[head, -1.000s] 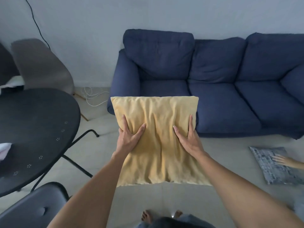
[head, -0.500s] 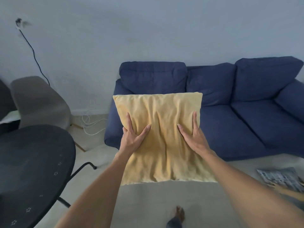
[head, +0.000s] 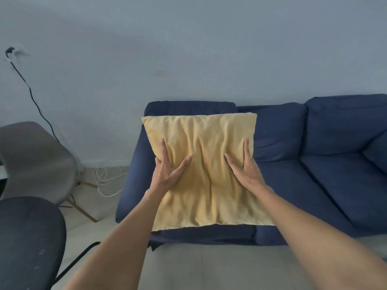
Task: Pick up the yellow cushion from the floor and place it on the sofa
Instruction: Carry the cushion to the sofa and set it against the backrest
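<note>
The yellow cushion is held up in front of me, over the left seat of the dark blue sofa. Its top edge reaches the sofa's left back pillow and its lower edge hangs at the seat's front edge. My left hand grips its left side with the thumb across the front face. On the cushion's right side my right hand holds it the same way. I cannot tell whether the cushion rests on the seat or hangs just above it.
A round black table fills the lower left, with a grey shell chair behind it. White cables lie coiled on the floor by the wall, between the chair and the sofa's left arm. A black cord runs down the wall.
I have stepped closer to the sofa and carried the cushion forward, from in front of the sofa to over its left seat. The patterned cushion on the floor at right has left the view.
</note>
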`<state>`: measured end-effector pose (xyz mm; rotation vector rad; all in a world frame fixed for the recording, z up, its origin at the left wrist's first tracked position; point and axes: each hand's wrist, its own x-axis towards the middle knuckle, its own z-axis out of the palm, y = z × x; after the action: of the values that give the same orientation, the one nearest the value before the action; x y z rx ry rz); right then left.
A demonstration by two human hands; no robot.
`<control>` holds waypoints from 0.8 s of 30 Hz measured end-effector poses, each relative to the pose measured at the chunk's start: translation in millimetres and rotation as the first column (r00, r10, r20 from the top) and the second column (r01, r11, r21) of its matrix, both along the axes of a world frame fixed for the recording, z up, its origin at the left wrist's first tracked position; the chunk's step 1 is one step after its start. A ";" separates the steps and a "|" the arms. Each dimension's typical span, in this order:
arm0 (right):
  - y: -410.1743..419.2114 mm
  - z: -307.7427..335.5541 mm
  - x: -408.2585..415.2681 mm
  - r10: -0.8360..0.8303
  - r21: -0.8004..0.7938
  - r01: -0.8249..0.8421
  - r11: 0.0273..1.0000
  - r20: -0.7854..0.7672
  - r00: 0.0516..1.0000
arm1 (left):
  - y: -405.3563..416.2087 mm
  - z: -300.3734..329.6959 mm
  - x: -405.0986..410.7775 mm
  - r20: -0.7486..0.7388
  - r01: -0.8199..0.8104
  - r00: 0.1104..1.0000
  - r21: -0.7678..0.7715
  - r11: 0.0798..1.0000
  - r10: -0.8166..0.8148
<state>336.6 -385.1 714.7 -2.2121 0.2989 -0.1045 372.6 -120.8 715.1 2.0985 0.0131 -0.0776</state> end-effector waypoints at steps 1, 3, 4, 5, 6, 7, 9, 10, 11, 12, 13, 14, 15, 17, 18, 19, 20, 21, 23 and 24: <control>-4.2 1.0 12.1 0.002 -0.002 -0.002 1.000 0.008 1.000 | -3.6 2.4 10.2 0.007 0.001 1.000 0.002 1.000 -0.001; -11.1 2.5 35.3 0.012 -0.006 -0.012 1.000 0.018 1.000 | -8.7 5.6 28.9 0.011 -0.003 1.000 0.004 1.000 0.003; -13.1 2.9 47.1 0.015 -0.006 -0.015 1.000 0.024 1.000 | -10.5 7.4 39.0 0.011 -0.004 1.000 0.007 1.000 0.004; -14.0 3.1 57.6 0.016 0.000 -0.016 1.000 0.028 0.999 | -11.6 8.4 48.9 0.007 -0.007 1.000 0.009 1.000 0.007; -13.8 2.9 68.9 0.019 0.004 -0.019 1.000 0.032 0.999 | -11.7 8.7 59.9 0.001 -0.010 1.000 0.005 1.000 0.010; -13.1 2.6 80.1 0.020 0.012 -0.020 1.000 0.035 0.999 | -11.2 7.9 71.6 -0.006 -0.010 1.000 -0.003 1.000 0.010; -10.8 -1.5 104.4 0.018 0.019 -0.019 1.000 0.047 0.999 | -8.8 3.0 95.7 -0.013 -0.006 1.000 -0.017 1.000 0.006; -9.1 -4.3 117.1 0.018 0.023 -0.020 1.000 0.051 0.999 | -7.7 -0.1 108.6 -0.014 -0.002 1.000 -0.019 1.000 0.002; -7.5 -8.7 129.5 0.018 0.027 -0.019 0.999 0.047 0.999 | -6.2 -4.0 121.7 -0.019 0.005 1.000 -0.018 1.000 -0.005; -6.7 -13.6 142.0 0.016 0.036 -0.018 0.999 0.039 0.999 | -4.8 -8.1 135.4 -0.025 0.013 1.000 -0.014 1.000 -0.014; -6.5 -18.9 153.7 0.015 0.058 -0.016 0.998 0.030 0.999 | -3.9 -12.2 149.2 -0.034 0.026 0.999 -0.009 1.000 -0.026; -6.7 -25.3 165.8 0.014 0.083 -0.017 0.996 0.031 0.999 | -3.3 -15.5 162.7 -0.037 0.037 0.999 -0.005 0.999 -0.037; -6.5 -30.1 179.0 0.022 0.100 -0.026 0.995 0.043 0.999 | -3.4 -17.4 176.3 -0.032 0.043 0.999 -0.003 0.999 -0.043; -7.4 -34.5 205.5 0.046 0.113 -0.049 0.992 0.030 0.998 | -2.2 -20.5 201.9 -0.042 0.046 0.998 -0.008 0.999 -0.047; -8.5 -35.6 217.0 0.052 0.122 -0.054 0.991 0.017 0.998 | -1.2 -22.0 213.8 -0.052 0.048 0.997 -0.011 0.999 -0.048; -8.7 -35.7 227.2 0.055 0.133 -0.057 0.990 0.018 0.998 | -1.0 -22.5 225.9 -0.054 0.054 0.997 -0.018 0.998 -0.055; -8.8 -37.0 236.4 0.051 0.139 -0.054 0.989 0.025 0.998 | -1.4 -21.9 237.3 -0.050 0.066 0.996 -0.025 0.997 -0.067; -9.1 -38.1 245.7 0.043 0.143 -0.046 0.989 0.030 0.999 | -2.0 -21.0 248.8 -0.047 0.081 0.995 -0.033 0.996 -0.083; -12.6 -38.3 264.6 0.025 0.167 -0.028 0.986 0.017 1.000 | -2.8 -20.5 271.6 -0.061 0.108 0.992 -0.033 0.994 -0.110; -14.2 -39.7 273.1 0.026 0.174 -0.026 0.984 0.007 1.000 | -2.8 -22.0 281.7 -0.070 0.126 0.989 -0.026 0.992 -0.127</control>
<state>609.7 -399.3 675.0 -2.0417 0.2663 -0.0663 654.2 -123.6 693.1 2.0732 -0.0775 -0.2290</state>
